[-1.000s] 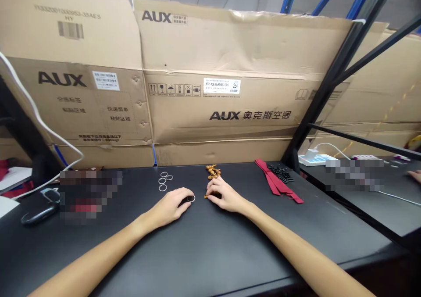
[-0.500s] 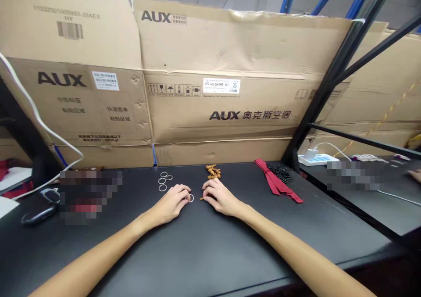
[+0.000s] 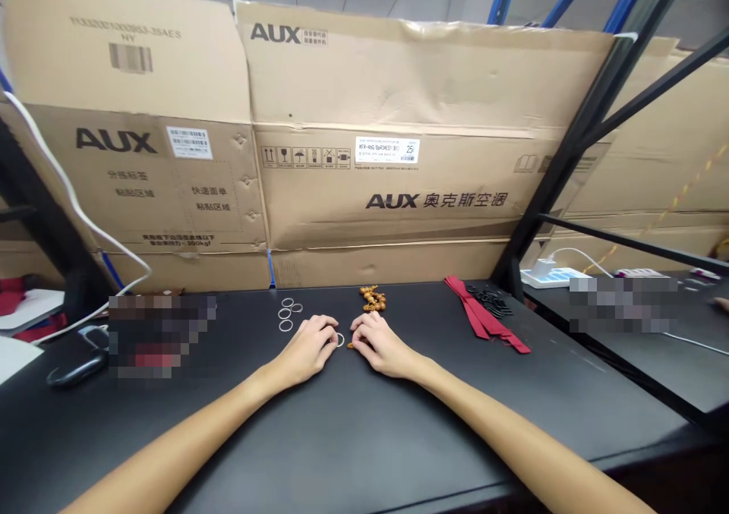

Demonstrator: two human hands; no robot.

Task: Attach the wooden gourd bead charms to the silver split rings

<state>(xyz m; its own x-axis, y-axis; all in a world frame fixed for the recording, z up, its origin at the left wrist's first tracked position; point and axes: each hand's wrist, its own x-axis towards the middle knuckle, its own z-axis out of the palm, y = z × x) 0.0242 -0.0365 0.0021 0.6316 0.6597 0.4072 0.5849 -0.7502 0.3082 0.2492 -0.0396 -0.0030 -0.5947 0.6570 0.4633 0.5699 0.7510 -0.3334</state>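
My left hand (image 3: 310, 345) is closed in a pinch on a silver metal ring (image 3: 340, 340), whose loop sticks out to the right of the fingertips. Close beside it, my right hand (image 3: 379, 343) pinches a small orange-brown piece (image 3: 350, 345); only its tip shows, and the fingers hide the rest. Behind the right hand lies a pile of brown wooden-looking beaded pieces (image 3: 373, 299). Several more silver rings (image 3: 285, 313) lie flat on the black table beyond my left hand.
Red ribbon strips (image 3: 484, 316) and a heap of small black pieces (image 3: 490, 301) lie to the right. Large cardboard sheets (image 3: 387, 225) stand behind the black table (image 3: 319, 438). At left are a white cable (image 3: 74, 203) and a dark glossy object (image 3: 77, 367). A power strip (image 3: 553, 275) lies beyond the rack post.
My left hand has moved slightly right with the ring, closer to the right hand. The right hand stays nearly in place, and the whole view has shifted a little.
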